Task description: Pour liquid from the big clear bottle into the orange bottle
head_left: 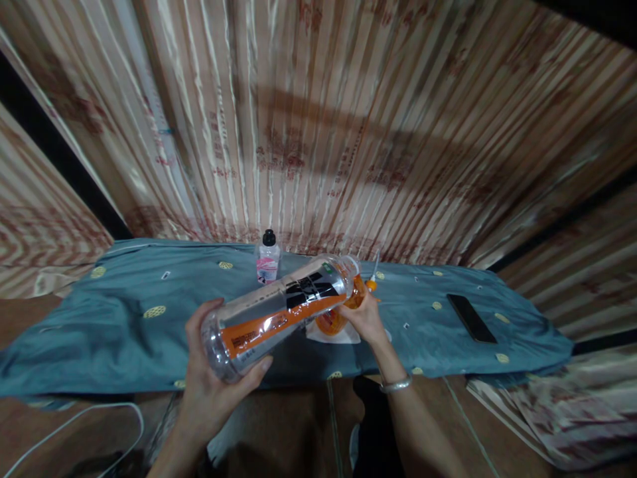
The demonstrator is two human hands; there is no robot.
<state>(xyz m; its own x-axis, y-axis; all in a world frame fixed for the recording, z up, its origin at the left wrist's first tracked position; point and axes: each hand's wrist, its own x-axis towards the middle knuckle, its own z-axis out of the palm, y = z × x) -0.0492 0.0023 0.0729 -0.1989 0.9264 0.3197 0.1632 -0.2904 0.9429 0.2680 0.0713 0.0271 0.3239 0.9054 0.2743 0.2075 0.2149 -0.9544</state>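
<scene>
My left hand [213, 378] is wrapped round the base of a large clear bottle [283, 309] with an orange, grey and black label. The bottle is tilted, its neck pointing up and to the right. Beside that neck, my right hand [365, 315] is closed round the upper part of an orange bottle [331, 323], which is partly hidden behind the clear one. The mouth of the clear bottle is over the top of the orange bottle. A white sheet [318, 336] lies under the orange bottle. Just behind my right hand is an orange cap with a thin tube [371, 285].
A small bottle with a black cap [267, 259] stands at the back of the teal patterned cloth [189, 285]. A black phone [471, 318] lies on the right. Striped curtains [318, 133] hang behind, and a white cable [114, 406] runs at lower left.
</scene>
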